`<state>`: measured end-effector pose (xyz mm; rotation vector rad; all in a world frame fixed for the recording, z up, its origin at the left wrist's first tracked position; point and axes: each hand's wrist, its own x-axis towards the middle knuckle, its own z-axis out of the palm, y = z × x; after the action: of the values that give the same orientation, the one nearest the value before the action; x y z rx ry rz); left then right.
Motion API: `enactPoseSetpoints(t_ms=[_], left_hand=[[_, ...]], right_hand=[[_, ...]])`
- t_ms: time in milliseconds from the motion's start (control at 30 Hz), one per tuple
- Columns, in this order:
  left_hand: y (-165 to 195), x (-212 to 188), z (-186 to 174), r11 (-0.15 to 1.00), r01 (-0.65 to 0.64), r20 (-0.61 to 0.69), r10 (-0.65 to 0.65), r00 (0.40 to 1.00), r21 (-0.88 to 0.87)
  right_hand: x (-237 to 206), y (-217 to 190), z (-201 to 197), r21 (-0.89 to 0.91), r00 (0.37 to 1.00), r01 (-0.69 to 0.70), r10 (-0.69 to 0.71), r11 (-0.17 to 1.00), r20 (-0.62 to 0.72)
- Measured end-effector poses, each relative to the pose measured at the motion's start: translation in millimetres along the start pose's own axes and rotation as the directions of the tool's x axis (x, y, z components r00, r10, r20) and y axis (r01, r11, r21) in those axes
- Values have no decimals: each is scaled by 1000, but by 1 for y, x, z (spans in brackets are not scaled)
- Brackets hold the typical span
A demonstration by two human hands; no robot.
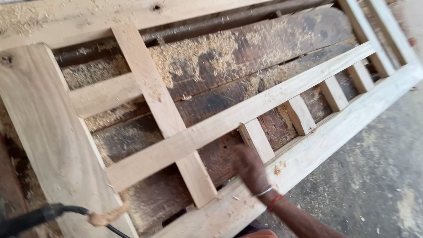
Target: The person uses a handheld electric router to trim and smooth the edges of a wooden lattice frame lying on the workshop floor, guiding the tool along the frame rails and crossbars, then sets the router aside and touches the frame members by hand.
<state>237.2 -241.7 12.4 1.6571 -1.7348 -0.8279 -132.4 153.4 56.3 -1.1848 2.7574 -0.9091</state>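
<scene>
Your right hand (250, 169), blurred so I cannot tell its grip, rests beside a short rung of the wooden frame (229, 121) lying on the sawdusty tabletop (264, 53). It looks stiff and heavy; hold the long rails. Left hand unseen.

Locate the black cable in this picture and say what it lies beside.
In the head view, the black cable runs along the bottom left corner, crossing the wide end board of the wooden frame, with a frayed rope knotted around it.
</scene>
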Motion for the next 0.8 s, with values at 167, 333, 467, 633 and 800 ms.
enactPoseSetpoints(t_ms=[167,333,467,633,800], left_hand=[[110,-162,30,947,-257,242,299,923,-192],[170,-312,121,957,-278,397,288,872,-84],[181,-336,173,869,-433,225,384,895,238],[184,-336,186,795,-412,131,397,908,446],[172,-339,184,813,-420,129,404,906,402]], right_hand=[[-4,88,-29,-238,999,-30,26,971,-19],[-2,106,-26,4,997,-76,76,997,25],[-2,110,-25,80,997,-54,48,995,66],[-1,119,-29,74,992,4,-14,997,126],[-5,125,-27,-24,985,106,-101,994,139]])
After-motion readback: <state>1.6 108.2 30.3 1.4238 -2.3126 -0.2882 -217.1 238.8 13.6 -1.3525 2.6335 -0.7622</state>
